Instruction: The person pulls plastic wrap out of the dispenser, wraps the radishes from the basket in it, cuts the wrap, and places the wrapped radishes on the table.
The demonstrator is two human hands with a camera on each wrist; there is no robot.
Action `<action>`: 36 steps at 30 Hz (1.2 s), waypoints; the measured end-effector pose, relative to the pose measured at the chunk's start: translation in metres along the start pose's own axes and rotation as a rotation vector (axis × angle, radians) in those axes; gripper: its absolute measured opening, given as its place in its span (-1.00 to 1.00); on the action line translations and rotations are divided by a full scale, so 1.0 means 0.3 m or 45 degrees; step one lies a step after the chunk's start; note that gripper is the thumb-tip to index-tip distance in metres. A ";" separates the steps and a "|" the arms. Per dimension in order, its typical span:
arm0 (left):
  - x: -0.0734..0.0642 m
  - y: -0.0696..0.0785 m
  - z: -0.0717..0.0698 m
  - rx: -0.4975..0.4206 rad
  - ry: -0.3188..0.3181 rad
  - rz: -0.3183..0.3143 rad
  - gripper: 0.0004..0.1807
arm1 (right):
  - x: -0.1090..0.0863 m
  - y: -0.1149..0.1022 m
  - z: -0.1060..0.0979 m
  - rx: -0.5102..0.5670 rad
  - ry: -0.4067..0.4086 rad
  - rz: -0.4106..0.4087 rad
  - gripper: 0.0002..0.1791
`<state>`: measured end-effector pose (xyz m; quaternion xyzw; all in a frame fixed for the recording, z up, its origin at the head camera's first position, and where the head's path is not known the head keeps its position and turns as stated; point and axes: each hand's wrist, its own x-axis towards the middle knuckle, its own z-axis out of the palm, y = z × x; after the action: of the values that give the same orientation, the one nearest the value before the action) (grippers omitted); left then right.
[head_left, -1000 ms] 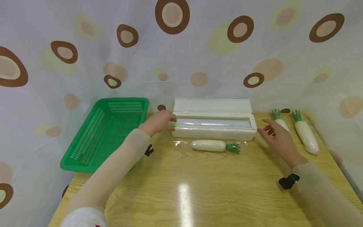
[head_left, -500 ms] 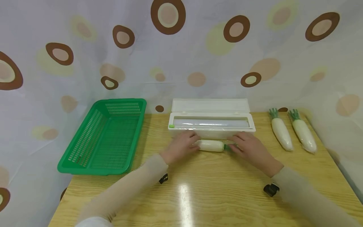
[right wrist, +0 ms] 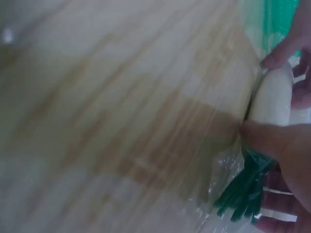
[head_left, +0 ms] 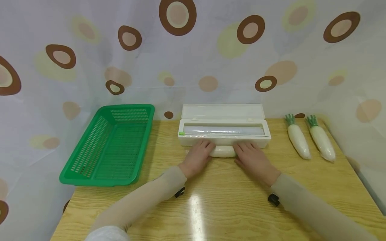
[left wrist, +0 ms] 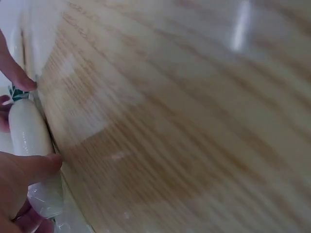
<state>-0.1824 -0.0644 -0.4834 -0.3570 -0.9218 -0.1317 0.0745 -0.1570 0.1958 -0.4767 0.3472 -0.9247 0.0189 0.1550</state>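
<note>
A white radish (head_left: pixel 222 151) lies crosswise on the wooden table, just in front of a white cling film box (head_left: pixel 223 142). My left hand (head_left: pixel 197 157) grips its left end, thumb on the near side, as the left wrist view shows. At the other end my right hand (head_left: pixel 253 160) holds the radish by its leafy end. Green leaf stubs (right wrist: pixel 248 187) stick out below that hand in the right wrist view. Clear film (right wrist: pixel 223 170) shows round the leaves. Inside the box lies a roll of cling film (head_left: pixel 223 131), and its lid (head_left: pixel 223 111) stands raised behind.
To the left stands a green plastic basket (head_left: pixel 141 150). Two more wrapped radishes, a nearer-in one (head_left: pixel 298 140) and an outer one (head_left: pixel 322 142), lie at the right. A small green slider (head_left: pixel 181 133) sits on the box's left front edge. A patterned curtain (head_left: pixel 187 67) hangs behind.
Both hands have left the two ends of the cling film box and come inward to the radish, which they now grip. The radish has shifted slightly toward the box.
</note>
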 end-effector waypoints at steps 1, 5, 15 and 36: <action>0.002 0.000 0.000 0.007 0.006 -0.003 -0.52 | 0.007 -0.001 0.002 -0.027 0.003 0.003 -0.41; 0.002 -0.004 -0.012 0.014 0.012 0.006 -0.52 | 0.024 -0.002 0.008 -0.083 -0.020 0.018 -0.46; -0.015 -0.052 -0.051 -0.224 -0.061 0.082 -0.48 | 0.012 -0.019 -0.018 0.143 -0.041 0.065 -0.55; -0.165 0.025 -0.070 -0.404 -0.318 0.036 -0.53 | -0.083 -0.030 -0.064 0.553 -0.283 -0.001 -0.56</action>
<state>-0.1400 -0.0970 -0.4734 -0.3908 -0.8864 -0.2290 -0.0958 -0.1282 0.2073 -0.4665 0.3726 -0.9102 0.1790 -0.0260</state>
